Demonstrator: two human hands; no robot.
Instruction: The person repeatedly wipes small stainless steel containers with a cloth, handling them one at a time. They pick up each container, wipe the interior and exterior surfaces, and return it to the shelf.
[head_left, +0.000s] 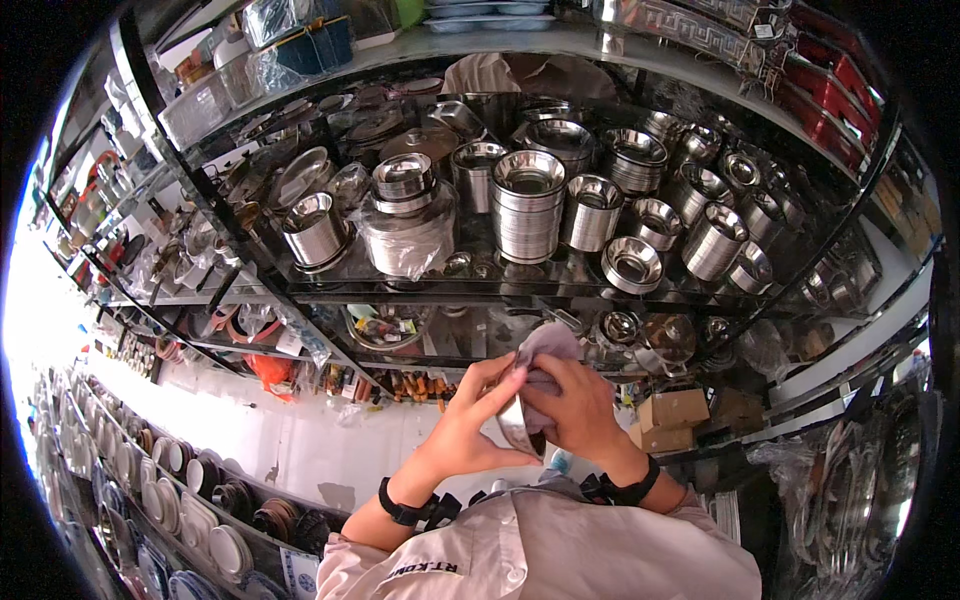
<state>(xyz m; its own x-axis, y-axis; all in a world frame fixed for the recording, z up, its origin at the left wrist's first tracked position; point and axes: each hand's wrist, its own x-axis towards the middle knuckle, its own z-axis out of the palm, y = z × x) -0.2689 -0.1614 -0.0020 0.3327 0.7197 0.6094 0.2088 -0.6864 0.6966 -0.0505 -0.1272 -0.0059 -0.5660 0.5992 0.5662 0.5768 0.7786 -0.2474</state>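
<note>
In front of my chest, my left hand (476, 427) grips the rim of a shiny metal bowl (514, 424), which is tilted on its side. My right hand (574, 405) holds a mauve cloth (551, 352) bunched against the bowl's other side. The fingers of both hands come close together near the bowl's upper edge. Beyond them, on a dark shelf, stand a tall stack of stainless steel bowls (529, 217), a shorter stack (595, 217) and a low steel bowl (632, 266). A plastic-wrapped stack (411, 232) carries more steel bowls (403, 176).
The edge of the glossy shelf (465, 289) runs across beyond my hands, with a black post (202, 187) at left. Cardboard boxes (673, 411) sit low at right. Racks of plates (229, 551) stand at lower left; wrapped metal ware (840, 480) is at right.
</note>
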